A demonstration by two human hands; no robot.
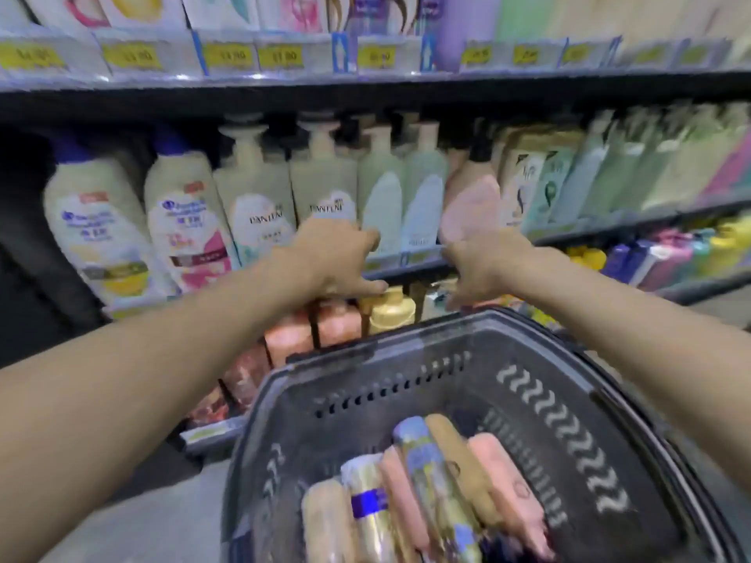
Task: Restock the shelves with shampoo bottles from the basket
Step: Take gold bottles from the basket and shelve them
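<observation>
Shampoo bottles (426, 481) lying lengthwise in basket (406, 359), bottom centre, below left hand (337, 258) and nearer right hand (483, 266); fingers (365, 239) curled, grasp unclear.

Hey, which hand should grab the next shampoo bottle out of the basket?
Probably the right hand: it hangs just above the far rim of the basket, fingers pointing down toward the bottles. The left hand sits farther left, over a yellow bottle on the shelf below.
</observation>
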